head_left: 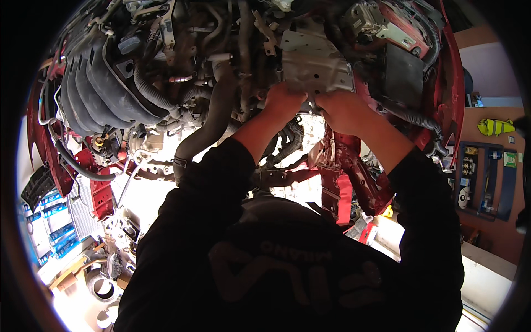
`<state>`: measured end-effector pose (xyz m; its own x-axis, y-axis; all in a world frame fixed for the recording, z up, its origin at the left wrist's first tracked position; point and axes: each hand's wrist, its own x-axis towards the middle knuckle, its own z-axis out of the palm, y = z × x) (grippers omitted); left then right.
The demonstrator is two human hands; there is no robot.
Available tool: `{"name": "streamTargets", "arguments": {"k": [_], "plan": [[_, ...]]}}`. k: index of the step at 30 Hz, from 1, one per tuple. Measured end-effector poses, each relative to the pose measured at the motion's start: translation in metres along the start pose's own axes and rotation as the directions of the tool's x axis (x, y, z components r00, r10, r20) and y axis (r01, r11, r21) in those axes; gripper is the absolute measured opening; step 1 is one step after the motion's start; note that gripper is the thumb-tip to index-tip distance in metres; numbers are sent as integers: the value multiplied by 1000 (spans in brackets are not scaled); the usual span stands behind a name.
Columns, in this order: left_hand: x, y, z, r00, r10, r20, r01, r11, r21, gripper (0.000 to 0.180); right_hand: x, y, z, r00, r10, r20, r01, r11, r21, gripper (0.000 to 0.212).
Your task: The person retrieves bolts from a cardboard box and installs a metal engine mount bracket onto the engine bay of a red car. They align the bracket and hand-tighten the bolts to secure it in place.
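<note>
Both my hands are inside a car's engine bay, close together at the near edge of a grey metal bracket plate (315, 63). My left hand (285, 102) is closed, its knuckles up, by the plate's near left corner. Just to its right, my right hand (344, 109) is closed too, with thumb and fingers pinched at the same edge. Whatever either hand grips is hidden under the fingers. Below the hands hang a black corrugated conduit (294, 138) and a dark red body rail (345, 160).
A ribbed black engine cover (97, 88) fills the left of the bay. One thick black hose (209, 130) runs down beside my left forearm. On the right are a black box (404, 74) and a red fender (454, 72). Shelving (487, 177) stands beyond it.
</note>
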<state>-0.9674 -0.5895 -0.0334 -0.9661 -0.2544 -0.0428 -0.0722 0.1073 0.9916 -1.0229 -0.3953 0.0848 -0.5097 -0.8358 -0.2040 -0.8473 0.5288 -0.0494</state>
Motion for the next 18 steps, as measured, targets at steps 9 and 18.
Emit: {"name": "streamTargets", "arguments": {"k": [9,18], "plan": [[-2,18,-2,967,-252,32,254,965,-73,47,1,-3,-4,998,39,53,-37,999,-27,26],[-6,30,-8,954,-298,42,300,953,-40,52,3,-6,-6,994,22,106,-14,997,-71,21]]}}
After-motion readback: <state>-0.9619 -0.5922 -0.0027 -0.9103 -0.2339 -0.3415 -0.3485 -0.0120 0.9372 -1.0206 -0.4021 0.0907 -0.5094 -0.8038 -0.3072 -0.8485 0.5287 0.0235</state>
